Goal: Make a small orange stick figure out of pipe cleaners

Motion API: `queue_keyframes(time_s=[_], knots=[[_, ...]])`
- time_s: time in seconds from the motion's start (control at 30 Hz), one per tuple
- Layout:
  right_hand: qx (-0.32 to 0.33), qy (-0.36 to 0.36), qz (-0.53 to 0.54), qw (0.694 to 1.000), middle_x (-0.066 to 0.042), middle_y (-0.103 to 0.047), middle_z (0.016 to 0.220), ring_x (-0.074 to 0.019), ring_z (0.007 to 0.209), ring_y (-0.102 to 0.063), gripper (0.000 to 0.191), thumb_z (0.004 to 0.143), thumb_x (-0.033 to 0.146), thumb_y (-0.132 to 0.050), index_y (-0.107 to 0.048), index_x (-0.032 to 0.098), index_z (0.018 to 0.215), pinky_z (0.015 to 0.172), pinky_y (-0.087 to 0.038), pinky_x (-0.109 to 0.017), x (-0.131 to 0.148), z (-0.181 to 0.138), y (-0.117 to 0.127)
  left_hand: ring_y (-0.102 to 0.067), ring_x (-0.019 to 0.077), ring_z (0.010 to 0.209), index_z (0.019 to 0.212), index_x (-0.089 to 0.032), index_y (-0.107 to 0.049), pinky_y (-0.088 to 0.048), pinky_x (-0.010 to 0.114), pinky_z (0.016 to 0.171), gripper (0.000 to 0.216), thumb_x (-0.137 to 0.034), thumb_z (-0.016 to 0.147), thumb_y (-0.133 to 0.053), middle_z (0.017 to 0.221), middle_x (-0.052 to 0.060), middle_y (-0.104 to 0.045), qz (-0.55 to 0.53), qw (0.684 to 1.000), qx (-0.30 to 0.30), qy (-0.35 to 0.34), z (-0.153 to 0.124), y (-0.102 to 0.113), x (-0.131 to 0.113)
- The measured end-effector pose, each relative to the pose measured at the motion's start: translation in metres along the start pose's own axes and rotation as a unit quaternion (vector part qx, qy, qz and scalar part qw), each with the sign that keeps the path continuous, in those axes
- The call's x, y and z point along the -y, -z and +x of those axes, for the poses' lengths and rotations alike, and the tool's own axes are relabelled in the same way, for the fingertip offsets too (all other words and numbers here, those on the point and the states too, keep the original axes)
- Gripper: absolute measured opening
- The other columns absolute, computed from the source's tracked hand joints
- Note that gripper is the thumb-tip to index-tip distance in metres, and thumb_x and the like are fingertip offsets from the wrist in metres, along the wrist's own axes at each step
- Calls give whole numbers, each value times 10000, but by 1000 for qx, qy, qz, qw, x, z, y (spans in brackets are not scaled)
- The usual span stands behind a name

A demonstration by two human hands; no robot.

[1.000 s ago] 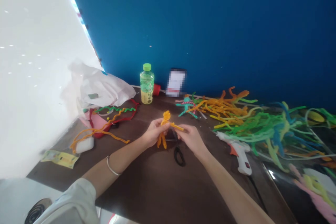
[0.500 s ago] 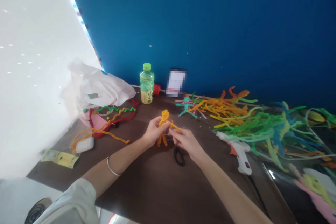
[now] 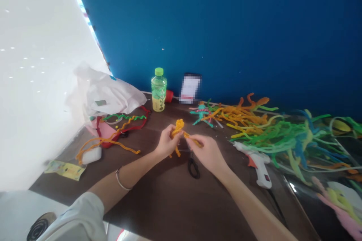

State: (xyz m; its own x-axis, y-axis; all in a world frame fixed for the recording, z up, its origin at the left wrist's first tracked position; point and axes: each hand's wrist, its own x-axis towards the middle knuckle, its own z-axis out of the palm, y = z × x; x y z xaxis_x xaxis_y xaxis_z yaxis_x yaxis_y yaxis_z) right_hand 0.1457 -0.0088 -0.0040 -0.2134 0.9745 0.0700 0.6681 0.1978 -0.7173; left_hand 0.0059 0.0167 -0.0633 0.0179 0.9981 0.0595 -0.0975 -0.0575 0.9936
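We held an orange fuzzy figure (image 3: 180,125) above the dark tabletop (image 3: 169,203), our left hand (image 3: 166,144) pinching its body, our right hand (image 3: 207,152) closed on its outstretched limb (image 3: 186,135). Nearby lay a black loop (image 3: 197,175), a glue gun (image 3: 263,169) and a heap of colored stems (image 3: 278,137).

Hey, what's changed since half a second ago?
Your right hand shifted slightly right, rolling over the side strand of the orange figure; your left hand now covers more of the figure's legs. Both keep hold. Bottle and glue gun stayed put.
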Motion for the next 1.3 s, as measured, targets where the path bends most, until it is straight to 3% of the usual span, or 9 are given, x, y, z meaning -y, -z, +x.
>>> queue_keyframes(time_s=[0.17, 0.4, 0.53, 0.67, 0.87, 1.17, 1.3], knots=[[-61, 35, -83, 994, -37, -705, 806, -196, 726, -638, 210, 787, 324, -486, -664, 212, 780, 663, -448, -269, -6, 5, 11, -408, 33, 390, 750, -148, -473, -306, 165, 412, 288, -401, 705, -604, 509, -70, -450, -31, 999, 44, 5, 0, 1, 4], [-83, 24, -17, 996, -43, -702, 790, -194, 733, -637, 216, 764, 347, -519, -660, 184, 742, 682, -452, -269, -14, 15, 18, -366, 20, 404, 764, -140, -482, -306, 167, 429, 332, -415, 670, -643, 506, -79, -416, -111, 989, 83, 44, -1, 2, -1], [-60, -21, 54, 997, -36, -665, 654, -173, 624, -607, 269, 753, 397, -519, -644, 161, 720, 592, -434, -255, -21, 18, 10, -354, 17, 400, 724, -137, -478, -290, 160, 416, 344, -400, 632, -681, 491, -78, -400, -181, 974, 99, 92, 0, 2, -5], [-11, -85, 161, 983, 9, -546, 465, -97, 404, -456, 341, 745, 461, -499, -614, 150, 667, 414, -319, -217, -26, 18, -5, -356, 16, 405, 691, -137, -473, -279, 149, 412, 323, -377, 639, -682, 474, -78, -384, -218, 965, 105, 96, 2, 4, -2], [21, -167, 317, 933, 45, -489, 390, -44, 294, -310, 299, 698, 452, -531, -575, 157, 670, 324, -186, -189, -25, 15, -25, -357, 3, 418, 748, -130, -521, -290, 142, 423, 308, -361, 635, -691, 529, -68, -428, -219, 970, 71, 84, 5, 5, 3], [94, -217, 400, 885, 59, -465, 372, -27, 264, -257, 309, 712, 462, -528, -552, 154, 696, 309, -125, -179, -13, 6, -32, -385, 20, 381, 705, -139, -509, -303, 147, 409, 304, -404, 660, -653, 444, -71, -448, -115, 992, 2, 42, 1, 1, 1], [103, -220, 392, 887, 72, -437, 366, -26, 271, -237, 270, 733, 426, -494, -538, 163, 690, 326, -114, -180, -9, 4, -32, -450, 33, 402, 700, -148, -476, -363, 166, 415, 306, -404, 665, -641, 620, -10, -595, -62, 998, -12, 21, -1, 0, -1]])
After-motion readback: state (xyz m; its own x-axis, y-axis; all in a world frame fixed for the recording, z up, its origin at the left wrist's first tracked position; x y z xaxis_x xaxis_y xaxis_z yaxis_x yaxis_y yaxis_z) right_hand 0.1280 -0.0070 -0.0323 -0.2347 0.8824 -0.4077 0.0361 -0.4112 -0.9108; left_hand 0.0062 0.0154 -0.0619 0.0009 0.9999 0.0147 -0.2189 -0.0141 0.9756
